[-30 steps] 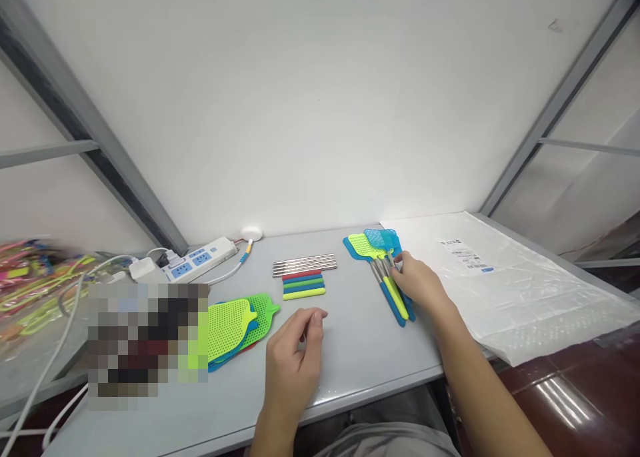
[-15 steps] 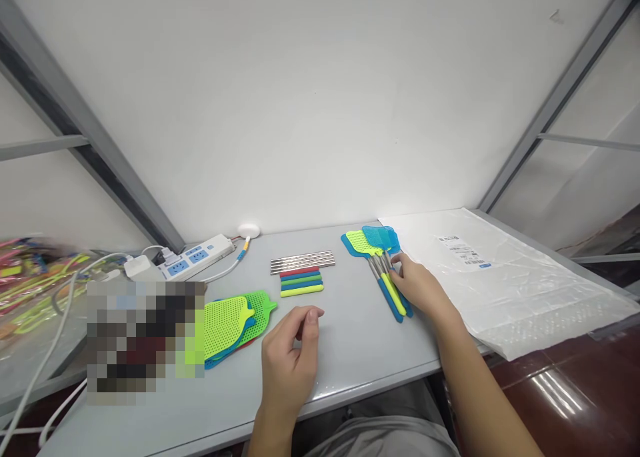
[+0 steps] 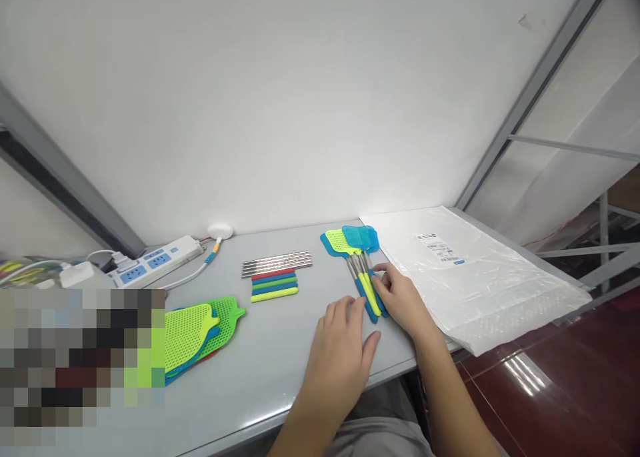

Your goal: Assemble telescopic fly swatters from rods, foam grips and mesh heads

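Observation:
A bundle of small fly swatters (image 3: 356,253) with blue and yellow-green heads, metal shafts and coloured handles lies on the grey table (image 3: 280,370). My right hand (image 3: 403,300) rests against the right side of their handles, fingers curled onto them. My left hand (image 3: 343,357) lies open and flat on the table just left of the handle ends, fingertips touching or nearly touching them.
Metal rods (image 3: 277,263) and coloured handle sleeves (image 3: 274,285) lie mid-table. Loose green and blue swatter heads (image 3: 197,327) sit at left. A power strip (image 3: 150,260) with cables is at the back left. Clear plastic bags (image 3: 475,277) cover the table's right end.
My left hand has moved right from the table's middle to the swatter handles and opened flat. The view has shifted right. My right hand stays on the bundle.

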`<action>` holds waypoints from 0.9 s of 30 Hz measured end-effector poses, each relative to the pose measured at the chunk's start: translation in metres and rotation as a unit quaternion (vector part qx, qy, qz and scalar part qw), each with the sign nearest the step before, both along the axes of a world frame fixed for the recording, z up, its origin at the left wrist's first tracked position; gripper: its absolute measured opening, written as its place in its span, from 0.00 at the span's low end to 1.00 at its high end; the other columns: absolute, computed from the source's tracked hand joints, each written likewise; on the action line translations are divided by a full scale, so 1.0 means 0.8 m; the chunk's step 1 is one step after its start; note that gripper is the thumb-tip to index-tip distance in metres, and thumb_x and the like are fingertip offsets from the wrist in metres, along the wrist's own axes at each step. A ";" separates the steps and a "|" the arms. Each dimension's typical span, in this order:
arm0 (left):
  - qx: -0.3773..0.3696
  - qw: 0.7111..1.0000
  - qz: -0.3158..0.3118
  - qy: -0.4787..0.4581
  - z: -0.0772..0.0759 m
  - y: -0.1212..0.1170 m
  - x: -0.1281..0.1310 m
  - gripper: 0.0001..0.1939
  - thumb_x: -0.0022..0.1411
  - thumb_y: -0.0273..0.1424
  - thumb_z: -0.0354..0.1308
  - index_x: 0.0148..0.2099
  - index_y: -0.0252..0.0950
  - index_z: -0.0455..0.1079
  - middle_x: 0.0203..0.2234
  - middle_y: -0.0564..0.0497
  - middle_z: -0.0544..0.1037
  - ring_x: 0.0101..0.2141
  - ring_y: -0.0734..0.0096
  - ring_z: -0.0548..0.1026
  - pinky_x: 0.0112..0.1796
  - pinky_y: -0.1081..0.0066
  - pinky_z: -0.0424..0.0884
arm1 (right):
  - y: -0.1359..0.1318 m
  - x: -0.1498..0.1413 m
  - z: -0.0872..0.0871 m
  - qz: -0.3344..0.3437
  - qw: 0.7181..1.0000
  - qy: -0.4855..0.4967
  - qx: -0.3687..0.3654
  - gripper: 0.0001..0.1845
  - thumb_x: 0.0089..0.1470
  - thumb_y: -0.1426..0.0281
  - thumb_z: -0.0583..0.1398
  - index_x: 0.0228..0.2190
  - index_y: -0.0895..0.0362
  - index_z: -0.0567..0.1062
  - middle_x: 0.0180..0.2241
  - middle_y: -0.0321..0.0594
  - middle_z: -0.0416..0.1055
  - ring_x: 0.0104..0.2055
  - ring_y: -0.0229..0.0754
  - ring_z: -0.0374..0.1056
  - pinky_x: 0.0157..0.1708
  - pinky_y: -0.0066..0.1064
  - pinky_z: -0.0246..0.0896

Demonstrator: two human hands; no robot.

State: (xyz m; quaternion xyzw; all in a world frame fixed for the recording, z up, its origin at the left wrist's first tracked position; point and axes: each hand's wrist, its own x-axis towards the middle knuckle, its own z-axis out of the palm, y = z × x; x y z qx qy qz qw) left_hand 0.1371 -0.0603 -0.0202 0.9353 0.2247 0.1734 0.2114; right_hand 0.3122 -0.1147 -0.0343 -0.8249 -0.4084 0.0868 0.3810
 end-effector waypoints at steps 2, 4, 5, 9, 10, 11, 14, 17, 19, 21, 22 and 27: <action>0.042 0.998 0.023 0.051 -0.002 -0.002 0.021 0.27 0.68 0.37 0.52 0.66 0.34 0.58 0.63 0.37 0.64 0.63 0.45 0.58 0.57 0.47 0.61 | -0.006 -0.002 -0.004 0.009 1.000 0.013 0.014 0.18 0.63 0.59 0.49 0.47 0.55 0.69 0.23 0.31 0.64 0.26 0.41 0.66 0.28 0.30 0.55; 0.065 0.994 0.035 0.083 -0.004 0.000 0.038 0.29 0.69 0.37 0.51 0.69 0.34 0.55 0.65 0.38 0.61 0.67 0.44 0.52 0.59 0.43 0.56 | -0.009 -0.003 -0.007 0.017 0.999 0.022 0.022 0.18 0.62 0.60 0.50 0.46 0.55 0.70 0.23 0.31 0.64 0.26 0.41 0.65 0.27 0.30 0.55; 0.068 0.993 0.035 0.094 -0.005 0.002 0.043 0.29 0.70 0.37 0.50 0.69 0.35 0.54 0.66 0.38 0.60 0.67 0.45 0.50 0.60 0.42 0.56 | -0.010 -0.003 -0.008 0.019 0.999 0.025 0.024 0.17 0.62 0.60 0.50 0.46 0.55 0.70 0.23 0.31 0.64 0.26 0.41 0.65 0.27 0.30 0.55; 0.057 0.991 0.027 0.118 -0.008 0.006 0.055 0.28 0.72 0.37 0.47 0.69 0.33 0.54 0.66 0.41 0.60 0.67 0.48 0.51 0.60 0.43 0.57 | -0.009 -0.002 -0.010 0.025 0.999 0.033 0.027 0.16 0.61 0.61 0.51 0.46 0.55 0.70 0.23 0.32 0.64 0.26 0.42 0.66 0.28 0.31 0.54; 0.056 0.991 0.027 0.121 -0.009 0.006 0.055 0.27 0.72 0.37 0.47 0.69 0.33 0.55 0.66 0.41 0.60 0.67 0.48 0.52 0.60 0.43 0.57 | -0.009 -0.001 -0.010 0.026 0.999 0.034 0.027 0.16 0.61 0.61 0.51 0.46 0.55 0.70 0.23 0.32 0.64 0.26 0.42 0.66 0.28 0.31 0.54; 0.057 0.990 0.028 0.122 -0.009 0.006 0.056 0.27 0.72 0.37 0.48 0.68 0.33 0.56 0.66 0.42 0.60 0.67 0.49 0.53 0.60 0.44 0.57 | -0.010 -0.001 -0.010 0.026 0.999 0.035 0.027 0.16 0.61 0.61 0.51 0.47 0.55 0.70 0.23 0.32 0.64 0.26 0.42 0.65 0.28 0.31 0.53; 0.063 0.991 0.032 0.117 -0.009 0.006 0.055 0.25 0.72 0.37 0.48 0.67 0.34 0.58 0.65 0.43 0.62 0.66 0.51 0.55 0.60 0.44 0.58 | -0.011 -0.001 -0.011 0.028 0.999 0.039 0.027 0.17 0.61 0.61 0.51 0.47 0.55 0.70 0.23 0.32 0.64 0.26 0.43 0.65 0.28 0.31 0.53; 0.066 0.991 0.033 0.107 -0.011 0.005 0.052 0.26 0.71 0.39 0.49 0.67 0.34 0.58 0.65 0.43 0.62 0.66 0.50 0.55 0.59 0.45 0.59 | -0.011 -0.001 -0.011 0.028 0.998 0.047 0.029 0.16 0.61 0.61 0.51 0.46 0.54 0.70 0.23 0.32 0.64 0.26 0.42 0.65 0.28 0.31 0.54; 0.066 0.992 0.024 0.101 -0.014 0.006 0.048 0.30 0.69 0.41 0.52 0.68 0.34 0.57 0.66 0.42 0.61 0.66 0.49 0.55 0.60 0.45 0.57 | -0.011 -0.001 -0.010 0.027 0.998 0.052 0.031 0.16 0.61 0.60 0.51 0.46 0.54 0.70 0.22 0.31 0.64 0.26 0.42 0.65 0.27 0.31 0.54; 0.064 0.993 0.016 0.097 -0.016 0.006 0.045 0.32 0.68 0.42 0.54 0.68 0.34 0.55 0.66 0.42 0.60 0.66 0.48 0.54 0.60 0.45 0.56 | -0.011 -0.001 -0.010 0.025 0.997 0.056 0.035 0.17 0.61 0.60 0.51 0.46 0.54 0.70 0.22 0.31 0.64 0.25 0.42 0.65 0.27 0.31 0.54; 0.062 0.994 0.014 0.093 -0.017 0.007 0.044 0.32 0.68 0.42 0.54 0.69 0.34 0.55 0.66 0.42 0.60 0.66 0.49 0.55 0.61 0.45 0.56 | -0.011 -0.001 -0.010 0.024 0.997 0.058 0.037 0.17 0.61 0.60 0.51 0.46 0.54 0.70 0.22 0.31 0.64 0.25 0.42 0.65 0.27 0.31 0.54; 0.064 0.996 0.018 0.067 -0.021 0.008 0.043 0.28 0.68 0.39 0.55 0.66 0.36 0.57 0.64 0.42 0.64 0.64 0.50 0.59 0.60 0.46 0.56 | -0.012 -0.001 -0.011 0.020 0.997 0.062 0.042 0.17 0.60 0.60 0.52 0.46 0.54 0.71 0.23 0.32 0.65 0.26 0.42 0.65 0.27 0.31 0.55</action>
